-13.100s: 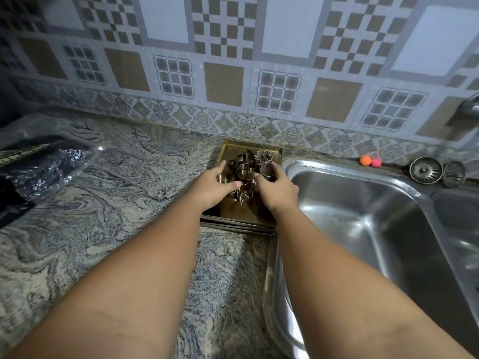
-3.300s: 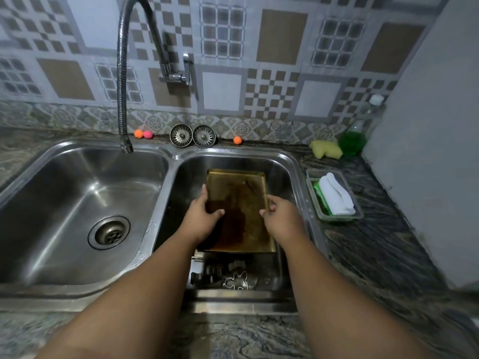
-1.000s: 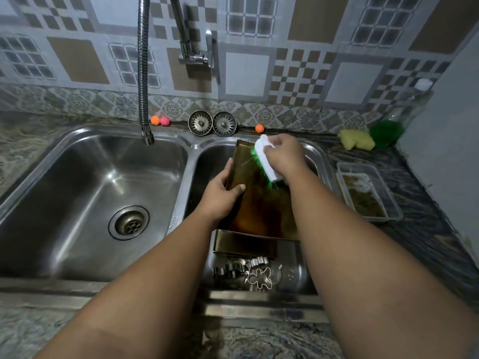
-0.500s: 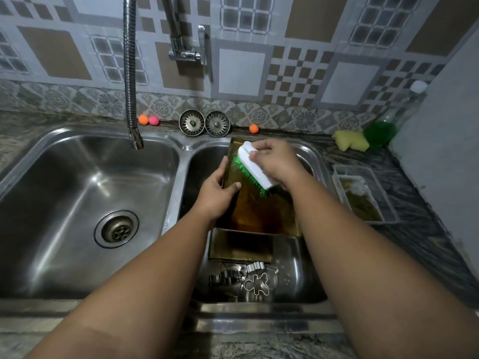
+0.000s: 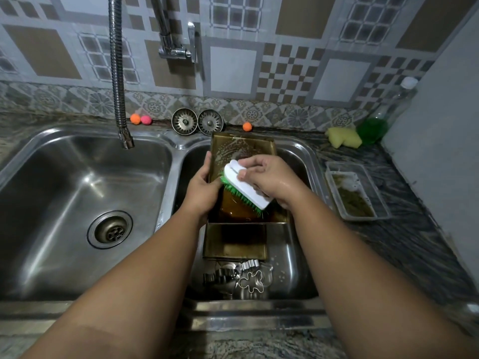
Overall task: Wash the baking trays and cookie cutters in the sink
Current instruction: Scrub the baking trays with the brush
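Note:
A brass-coloured baking tray (image 5: 242, 149) leans tilted in the right sink basin (image 5: 298, 161), soapy at its far end. My left hand (image 5: 202, 187) grips its left edge. My right hand (image 5: 269, 177) grips a white scrub brush with green bristles (image 5: 246, 189), and the bristles press on the tray's middle. A second baking tray (image 5: 234, 240) lies flat below the first. Several metal cookie cutters (image 5: 241, 277), one shaped like a gingerbread man, lie at the near end of the basin.
The left basin (image 5: 77, 198) has a drain (image 5: 110, 229); a flexible faucet spout (image 5: 118, 73) hangs over it. Two sink strainers (image 5: 197, 121) and small coloured balls (image 5: 140, 119) sit at the back rim. A plastic container (image 5: 356, 193), yellow sponge (image 5: 342, 137) and green soap bottle (image 5: 375, 125) stand on the right.
My right hand has drawn the brush down the tray from its far end toward the middle. My left hand keeps its hold on the tray's edge.

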